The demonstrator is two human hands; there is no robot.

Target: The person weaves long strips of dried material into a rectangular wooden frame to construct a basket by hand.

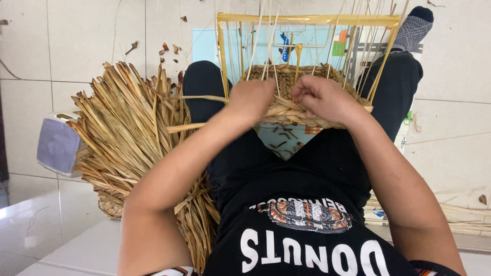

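Up close, both hands are curled shut on the straw weave (291,110) that sits on the person's lap inside a yellow frame (307,19): the left hand (251,99) pinches a flat straw strip (197,98) against the braided rim, and the right hand (325,97) grips the rim just beside it. A big bundle of dry straw (128,138) lies on the floor at the left (touching the leg), with a pale blue sheet (204,43) bearing small coloured pictures under the frame.
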